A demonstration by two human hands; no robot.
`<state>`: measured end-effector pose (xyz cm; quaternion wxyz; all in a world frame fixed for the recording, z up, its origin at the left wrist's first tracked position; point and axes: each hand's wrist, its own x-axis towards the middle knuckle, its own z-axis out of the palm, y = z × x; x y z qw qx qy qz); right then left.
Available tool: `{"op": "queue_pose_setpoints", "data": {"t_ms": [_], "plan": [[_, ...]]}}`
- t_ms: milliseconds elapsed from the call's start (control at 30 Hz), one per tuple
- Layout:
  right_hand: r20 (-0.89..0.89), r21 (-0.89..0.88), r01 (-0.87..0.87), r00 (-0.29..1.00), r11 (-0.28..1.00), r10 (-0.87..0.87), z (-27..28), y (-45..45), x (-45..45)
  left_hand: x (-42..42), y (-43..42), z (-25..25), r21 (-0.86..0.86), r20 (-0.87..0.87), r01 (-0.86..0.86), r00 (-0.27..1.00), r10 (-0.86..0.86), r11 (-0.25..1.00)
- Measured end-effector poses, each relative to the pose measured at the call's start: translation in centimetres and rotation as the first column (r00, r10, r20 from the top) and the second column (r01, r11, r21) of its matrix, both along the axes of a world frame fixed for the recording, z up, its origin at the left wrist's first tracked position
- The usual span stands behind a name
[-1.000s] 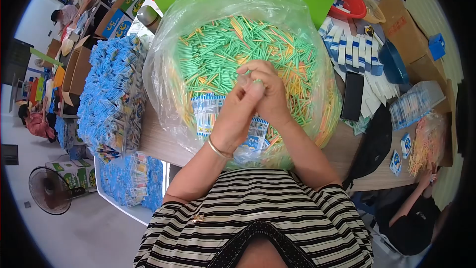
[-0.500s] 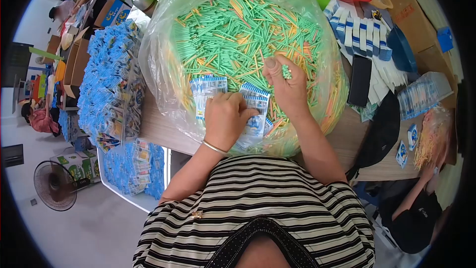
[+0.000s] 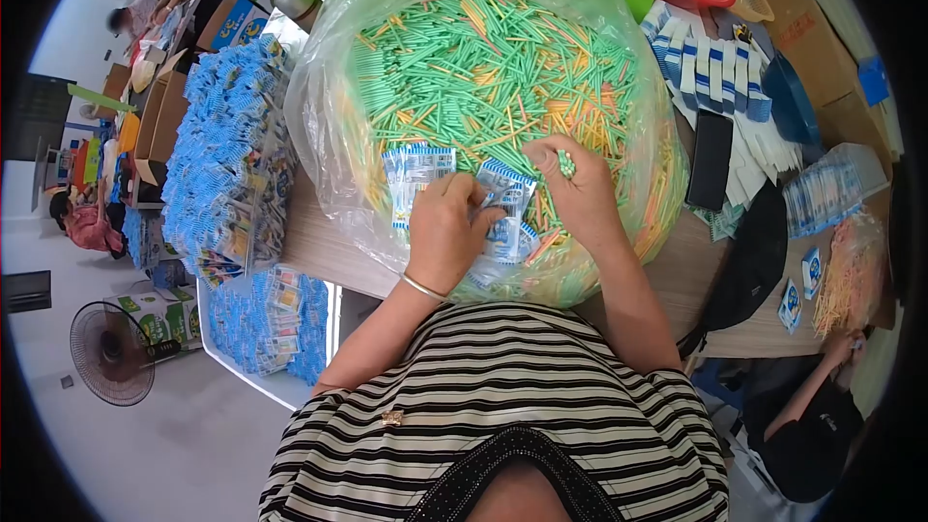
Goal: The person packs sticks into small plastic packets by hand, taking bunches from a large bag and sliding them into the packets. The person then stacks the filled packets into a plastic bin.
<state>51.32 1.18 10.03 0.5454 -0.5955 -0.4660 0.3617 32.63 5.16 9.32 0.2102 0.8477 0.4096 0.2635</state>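
Observation:
A large clear plastic bag (image 3: 324,135) stands open in front of me, full of thin sticks (image 3: 454,87), mostly green with some yellow and orange. My right hand (image 3: 583,195) is closed around a small bunch of green sticks (image 3: 566,164), their ends showing between thumb and fingers. My left hand (image 3: 449,230) has its fingers curled on a small blue-and-white printed packet (image 3: 509,195), thumb and fingertips at its side. More such packets (image 3: 425,164) lie on the sticks beyond the left hand. Whether the packet's mouth is open I cannot tell.
Left of the bag stands a tall pile of blue packets (image 3: 217,155), with a white-rimmed bin (image 3: 271,329) of more below. On the right lie a black phone (image 3: 710,161), stacked packaging strips (image 3: 720,77), and a black bag (image 3: 744,271). Another person's arm (image 3: 817,387) reaches in at lower right.
The whole view has shifted slightly. My right hand has opened its pinch a little, the thumb now lying along the bunch. My left hand stays at the packet.

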Motion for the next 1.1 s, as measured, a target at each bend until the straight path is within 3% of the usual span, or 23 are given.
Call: {"op": "queue_pose_setpoints", "data": {"t_ms": [67, 167, 267, 300, 400, 567, 700, 733, 767, 800, 833, 900, 933, 967, 1067, 1100], "plan": [[-0.054, 0.052, 0.0, 0.999, 0.999, 0.002, 0.0, -0.5, -0.1, 0.0, 0.0, 0.1, 0.014, 0.066, -0.003, 0.998, 0.002, 1.0], [0.162, -0.046, -0.145, 0.975, 0.988, 0.15, 0.2, -1.0, 0.2, 0.1, 0.0, 0.7, 0.042, 0.204, -0.013, 0.979, 0.004, 0.999], [0.131, -0.192, -0.27, 0.946, 0.944, 0.297, 0.5, -1.1, 0.7, 0.2, -0.5, 1.6, -0.284, 0.239, -0.079, 0.959, 0.151, 0.956], [0.108, -0.262, -0.328, 0.924, 0.907, 0.366, 0.5, -1.0, 1.0, 0.1, -0.2, 1.6, -0.285, 0.24, -0.08, 0.959, 0.151, 0.955], [0.199, -0.238, -0.329, 0.904, 0.914, 0.378, 0.3, -1.0, 1.6, -1.0, 0.7, 1.2, -0.726, 0.468, 0.157, 0.826, 0.314, 0.669], [0.431, -0.089, -0.292, 0.851, 0.952, 0.301, -0.6, -1.3, 1.3, -2.4, 1.1, -1.1, -0.705, 0.37, 0.133, 0.907, 0.201, 0.696], [0.58, -0.19, -0.175, 0.774, 0.966, 0.254, 0.7, -1.8, 1.3, -2.6, 0.9, -1.7, -0.691, 0.422, 0.108, 0.863, 0.277, 0.714], [0.581, -0.192, -0.175, 0.773, 0.966, 0.255, 1.0, -1.9, 1.3, -1.7, 0.9, -0.6, -0.359, 0.372, -0.101, 0.896, 0.242, 0.928], [0.594, -0.175, -0.178, 0.765, 0.968, 0.248, 1.2, -2.0, 1.3, -0.8, 0.8, 0.7, 0.057, 0.307, -0.261, 0.923, 0.232, 0.964], [0.606, -0.158, -0.181, 0.758, 0.971, 0.24, 1.4, -2.1, 1.3, -0.2, 0.7, 1.7, 0.469, 0.24, -0.339, 0.937, 0.252, 0.815], [0.619, -0.142, -0.184, 0.75, 0.973, 0.233, 1.6, -2.3, 1.3, 0.0, 0.4, 2.4, 0.466, 0.24, -0.339, 0.938, 0.252, 0.817], [0.615, -0.141, -0.206, 0.748, 0.968, 0.248, 2.1, -2.4, 0.7, 0.0, -1.0, 3.8, 0.072, 0.232, -0.103, 0.969, 0.084, 0.992], [0.613, -0.133, -0.226, 0.747, 0.965, 0.26, 2.3, -2.4, 0.3, 0.0, -1.2, 4.0, -0.131, 0.256, 0.033, 0.967, 0.002, 0.991], [0.609, -0.124, -0.247, 0.745, 0.961, 0.27, 2.5, -2.3, 0.1, -0.2, -1.2, 3.6, -0.13, 0.256, 0.028, 0.967, 0.006, 0.991], [0.586, -0.145, -0.259, 0.755, 0.955, 0.294, 2.8, -2.6, -0.1, -1.1, -0.8, 0.9, -0.482, 0.25, 0.067, 0.966, 0.064, 0.873], [0.576, -0.158, -0.262, 0.759, 0.952, 0.304, 2.8, -2.6, -0.1, -1.1, -0.7, 0.4, -0.483, 0.252, 0.07, 0.966, 0.062, 0.873]]}}
